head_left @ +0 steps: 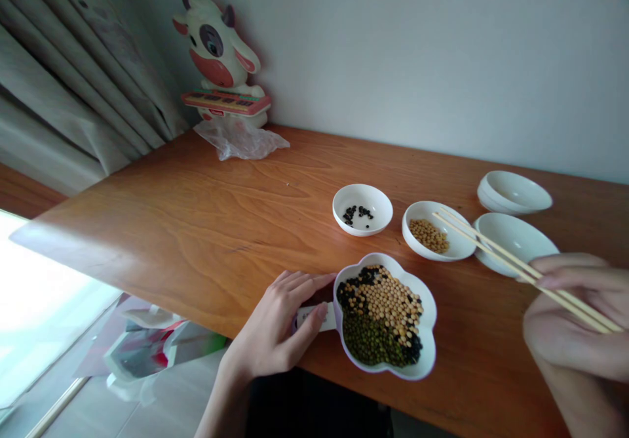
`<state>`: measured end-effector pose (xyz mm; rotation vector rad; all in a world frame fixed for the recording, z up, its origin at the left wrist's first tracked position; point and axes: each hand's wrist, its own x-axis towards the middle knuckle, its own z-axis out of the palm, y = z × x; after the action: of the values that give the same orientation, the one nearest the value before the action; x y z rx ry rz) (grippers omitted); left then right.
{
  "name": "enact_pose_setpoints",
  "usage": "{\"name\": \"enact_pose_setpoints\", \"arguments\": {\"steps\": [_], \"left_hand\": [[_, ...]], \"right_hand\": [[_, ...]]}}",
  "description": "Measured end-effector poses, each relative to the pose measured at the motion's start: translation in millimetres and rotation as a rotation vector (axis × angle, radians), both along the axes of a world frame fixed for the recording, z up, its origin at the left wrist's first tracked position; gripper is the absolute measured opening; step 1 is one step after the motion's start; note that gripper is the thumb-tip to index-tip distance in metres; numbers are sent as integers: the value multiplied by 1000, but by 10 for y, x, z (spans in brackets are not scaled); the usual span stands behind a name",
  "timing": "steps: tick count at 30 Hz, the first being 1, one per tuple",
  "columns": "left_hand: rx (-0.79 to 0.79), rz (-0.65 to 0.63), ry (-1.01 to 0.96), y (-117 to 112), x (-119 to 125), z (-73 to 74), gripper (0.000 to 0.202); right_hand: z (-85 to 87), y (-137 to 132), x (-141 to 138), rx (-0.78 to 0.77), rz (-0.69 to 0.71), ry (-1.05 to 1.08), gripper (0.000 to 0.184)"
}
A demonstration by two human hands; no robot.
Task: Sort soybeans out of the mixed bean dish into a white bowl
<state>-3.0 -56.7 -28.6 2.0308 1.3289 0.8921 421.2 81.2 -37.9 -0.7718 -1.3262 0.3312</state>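
Note:
My left hand (280,323) rests at the near table edge, fingers closed round the short handle of a white flower-shaped bowl (428,323) filled with mixed yellow, green and black beans. My right hand (574,320) grips a pair of wooden chopsticks (515,264), their tips above a small white dish (455,249) holding yellow beans. To its left, another small white dish (381,218) holds a few black beans.
Two empty white dishes (515,192) (514,238) sit at the right. A cow-shaped toy with a keyboard (219,58) and a crumpled plastic bag (240,139) stand at the back by the wall. Curtains hang on the left. Bags lie on the floor below the wooden table (196,228).

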Motion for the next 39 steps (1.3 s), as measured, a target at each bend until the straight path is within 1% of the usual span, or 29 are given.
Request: {"name": "enact_pose_setpoints", "arguments": {"steps": [1, 2, 3, 5, 7, 8, 9, 10, 11, 13, 15, 16, 18, 24, 32, 39], "left_hand": [[-2, -2, -3, 0, -4, -3, 49], [-5, -4, -5, -1, -8, -6, 49], [-6, -5, -7, -1, -11, -8, 50], [-10, -5, -8, -2, -13, -12, 50], [-10, -4, -6, -2, -10, -11, 50], [-9, -2, -6, 0, -7, -9, 49], [-8, 0, -6, 1, -3, -7, 49], [-7, 1, -6, 3, 1, -5, 49], [-6, 1, -7, 5, 4, -3, 49], [-9, -3, -10, 8, 6, 1, 49], [-13, -5, -13, 7, 5, 3, 49], [-15, -4, -13, 6, 4, 4, 49], [-16, -2, -11, 1, 2, 3, 49], [-22, 3, 0, -10, 7, 2, 49], [-16, 4, 7, 8, 7, 14, 50], [-20, 0, 2, 9, 9, 18, 49]], "right_hand": [[-1, 51, 0, 67, -44, -23, 93], [7, 89, 1, 92, -37, -45, 89], [24, 109, 3, 118, -21, -66, 85], [79, 87, -3, 111, 62, -79, 77], [143, -16, -58, 63, 121, -50, 73], [173, -88, -113, 2, 143, -21, 71], [197, -166, -186, -96, 171, 1, 71], [215, -246, -274, -126, 220, -3, 75], [227, -322, -370, -145, 274, -30, 77], [236, -448, -566, -256, 424, -84, 79], [235, -529, -732, -320, 570, -152, 78], [235, -552, -797, -337, 626, -193, 78], [236, -573, -885, -341, 690, -269, 77], [240, -555, -938, -339, 695, -378, 79], [186, -583, -963, -382, 713, -379, 75], [183, -576, -953, -402, 721, -386, 77]]}}
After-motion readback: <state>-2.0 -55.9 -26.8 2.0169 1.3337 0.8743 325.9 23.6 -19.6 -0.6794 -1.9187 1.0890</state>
